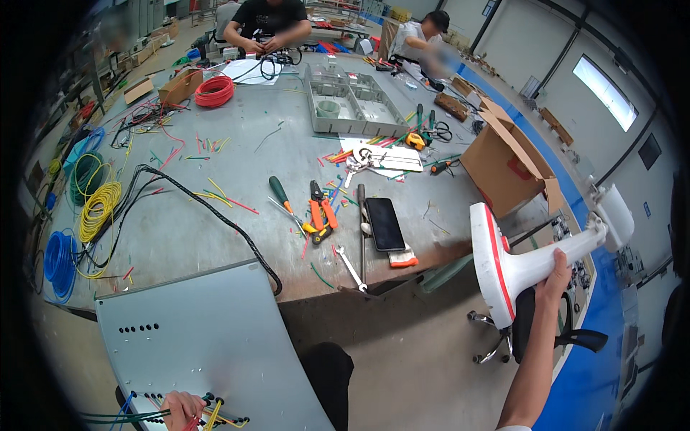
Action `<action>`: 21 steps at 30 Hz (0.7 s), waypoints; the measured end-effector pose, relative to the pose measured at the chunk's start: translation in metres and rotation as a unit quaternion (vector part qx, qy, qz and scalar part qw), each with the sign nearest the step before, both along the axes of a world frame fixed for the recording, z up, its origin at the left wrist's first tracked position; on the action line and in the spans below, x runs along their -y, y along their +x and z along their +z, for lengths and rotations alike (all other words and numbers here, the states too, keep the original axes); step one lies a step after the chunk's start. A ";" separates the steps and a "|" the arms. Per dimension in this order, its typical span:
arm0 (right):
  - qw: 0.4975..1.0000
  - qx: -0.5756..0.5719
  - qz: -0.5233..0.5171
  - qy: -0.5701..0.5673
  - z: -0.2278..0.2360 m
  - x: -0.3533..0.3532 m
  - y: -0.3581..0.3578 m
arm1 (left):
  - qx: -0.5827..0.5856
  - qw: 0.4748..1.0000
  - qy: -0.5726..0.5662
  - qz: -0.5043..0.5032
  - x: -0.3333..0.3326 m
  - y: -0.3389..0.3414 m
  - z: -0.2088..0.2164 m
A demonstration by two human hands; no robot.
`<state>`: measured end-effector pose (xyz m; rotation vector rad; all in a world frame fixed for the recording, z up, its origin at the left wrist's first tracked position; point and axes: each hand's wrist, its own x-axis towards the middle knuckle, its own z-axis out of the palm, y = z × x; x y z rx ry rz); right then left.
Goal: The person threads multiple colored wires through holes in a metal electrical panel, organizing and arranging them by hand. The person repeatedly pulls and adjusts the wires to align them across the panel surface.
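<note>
My right hand [555, 279] is closed round the neck of a white device [535, 267], held up off the right edge of the table. It has a wide rounded end trimmed with a red stripe and a smaller rounded end farther right; its exact kind I cannot make out. At the lower left, my left hand [185, 411] has its fingers curled around wires [144, 416] at a grey metal panel [201, 309]. Green, yellow, red and blue wires pass through a row of holes near the panel's lower edge. The panel leans by the table's front edge.
On the metal table [287, 144] lie a phone [385, 224], wire strippers [322, 208], a screwdriver [279, 192], a wrench [351, 269] and wire scraps. Wire coils [99, 208] sit left. A cardboard box [507, 158] stands right, above an office chair [528, 323]. Two people work across the table.
</note>
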<state>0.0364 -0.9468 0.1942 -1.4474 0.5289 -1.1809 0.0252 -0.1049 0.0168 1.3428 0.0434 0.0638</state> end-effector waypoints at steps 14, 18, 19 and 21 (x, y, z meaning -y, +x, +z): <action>0.972 -0.042 -0.192 0.129 -0.189 -0.033 -0.185 | -0.040 0.999 0.030 -0.008 0.007 0.008 0.029; 0.951 -0.058 -0.222 0.207 -0.331 -0.077 -0.221 | -0.037 0.998 0.041 0.007 -0.001 0.006 0.030; 0.941 -0.082 -0.241 0.224 -0.366 -0.092 -0.227 | -0.030 0.999 0.034 -0.022 -0.005 0.011 0.032; 0.932 -0.107 -0.259 0.228 -0.428 -0.125 -0.230 | -0.067 0.995 0.045 -0.062 -0.013 0.013 0.040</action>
